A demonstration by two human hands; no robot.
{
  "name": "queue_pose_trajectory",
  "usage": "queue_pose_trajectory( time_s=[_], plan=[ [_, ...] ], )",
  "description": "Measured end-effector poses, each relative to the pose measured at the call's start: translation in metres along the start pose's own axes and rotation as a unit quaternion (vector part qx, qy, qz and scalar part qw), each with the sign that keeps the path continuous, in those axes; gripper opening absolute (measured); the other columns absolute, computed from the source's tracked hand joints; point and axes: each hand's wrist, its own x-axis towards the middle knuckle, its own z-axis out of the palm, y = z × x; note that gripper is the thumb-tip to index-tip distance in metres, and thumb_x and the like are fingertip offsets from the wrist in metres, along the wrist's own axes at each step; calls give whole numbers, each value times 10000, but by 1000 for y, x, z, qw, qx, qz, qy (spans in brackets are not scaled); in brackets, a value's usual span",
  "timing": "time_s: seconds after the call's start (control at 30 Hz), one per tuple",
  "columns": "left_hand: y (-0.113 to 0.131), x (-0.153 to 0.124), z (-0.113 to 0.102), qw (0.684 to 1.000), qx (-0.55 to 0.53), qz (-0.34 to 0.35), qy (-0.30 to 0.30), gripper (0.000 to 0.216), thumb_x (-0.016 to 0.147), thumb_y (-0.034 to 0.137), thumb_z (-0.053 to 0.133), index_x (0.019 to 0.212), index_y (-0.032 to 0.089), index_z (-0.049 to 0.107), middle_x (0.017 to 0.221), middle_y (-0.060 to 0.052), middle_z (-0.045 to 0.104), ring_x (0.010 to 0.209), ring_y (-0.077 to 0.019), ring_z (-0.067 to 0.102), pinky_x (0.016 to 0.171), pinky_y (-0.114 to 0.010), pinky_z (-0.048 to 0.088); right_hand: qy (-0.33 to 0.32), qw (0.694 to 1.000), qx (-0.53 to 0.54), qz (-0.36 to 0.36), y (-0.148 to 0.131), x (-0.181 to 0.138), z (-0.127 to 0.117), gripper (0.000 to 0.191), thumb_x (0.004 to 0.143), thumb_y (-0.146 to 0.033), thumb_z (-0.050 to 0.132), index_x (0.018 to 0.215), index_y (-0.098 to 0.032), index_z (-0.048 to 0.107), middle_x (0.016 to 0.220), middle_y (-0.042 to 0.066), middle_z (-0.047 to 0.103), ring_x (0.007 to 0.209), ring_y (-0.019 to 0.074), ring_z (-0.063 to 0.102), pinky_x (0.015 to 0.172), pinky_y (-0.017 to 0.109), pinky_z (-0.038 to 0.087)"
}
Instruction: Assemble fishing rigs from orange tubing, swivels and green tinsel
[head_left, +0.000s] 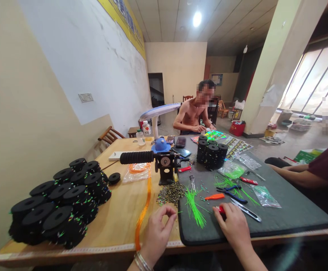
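Observation:
My left hand [160, 227] is at the front of the table with thumb and forefinger pinched. A short bit of thin green strand [179, 212] sticks out from its fingertips. My right hand [234, 225] is closed around a red lighter [221, 210], mostly hidden by the fingers. Between the hands, a bunch of bright green strands [194, 209] lies on the grey mat [288, 214]. Just beyond my left hand is a heap of small brass-coloured beads [173, 192]. An orange-handled tool [214, 196] lies past my right hand, with blue-handled pliers [235, 194] and tweezers [247, 210] beside it.
Black foam spools [58, 192] are stacked at the left, and more spools [212, 152] stand at the back. A winder with a black foam grip [137, 156] stands mid-table near orange strands [144, 203]. One person [194, 114] sits opposite; another person's arm [293, 175] is at right.

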Motion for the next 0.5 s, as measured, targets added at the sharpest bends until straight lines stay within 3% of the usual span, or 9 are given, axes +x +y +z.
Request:
queue_pose_trajectory(
  time_s=[0.1, 0.17, 0.23, 0.33, 0.4, 0.5],
  plan=[
    [-1, -3, 4, 1000, -11, -15, 20, 200, 864, 361, 543, 775, 192, 601, 745, -13, 644, 750, -181, 626, 705, -275, 489, 36, 999, -1, -37, 3, -2, 3, 442, 835, -575, 529, 943, -178, 690, 957, 128, 675, 923, 289, 567, 845, 403, 401],
    [-3, -5, 7, 999, -23, -23, 36, 205, 854, 372, 556, 781, 188, 607, 748, -18, 649, 756, -186, 627, 711, -279, 494, 47, 996, 68, -23, -17, -5, 5, 394, 829, -530, 573, 995, -194, 692, 1014, 123, 676, 976, 291, 570, 889, 417, 405],
    [-5, -7, 10, 997, -36, -28, 55, 205, 844, 378, 569, 784, 185, 611, 747, -21, 648, 760, -189, 626, 715, -280, 500, 4, 981, 195, 10, -50, -9, 8, 312, 834, -484, 593, 950, -217, 707, 955, 99, 690, 924, 260, 598, 846, 372, 448],
    [-8, -10, 14, 996, -41, -32, 78, 207, 839, 382, 576, 797, 184, 619, 745, -21, 648, 756, -189, 623, 711, -280, 505, -105, 910, 388, 102, -98, -12, 15, 320, 821, -493, 603, 882, -203, 723, 884, 89, 707, 823, 230, 634, 739, 308, 493],
    [-11, -13, 16, 995, -39, -39, 81, 215, 838, 391, 577, 809, 183, 626, 757, -24, 654, 761, -194, 626, 707, -281, 506, -137, 866, 455, 155, -119, -12, 21, 376, 768, -536, 641, 853, -179, 727, 837, 86, 714, 775, 229, 638, 701, 292, 490],
    [-14, -16, 17, 996, -39, -46, 72, 232, 838, 408, 574, 815, 184, 629, 766, -27, 656, 770, -200, 628, 696, -280, 506, -145, 840, 484, 198, -129, -11, 26, 413, 699, -558, 689, 790, -157, 723, 770, 76, 707, 727, 220, 618, 681, 283, 474]
  ],
)
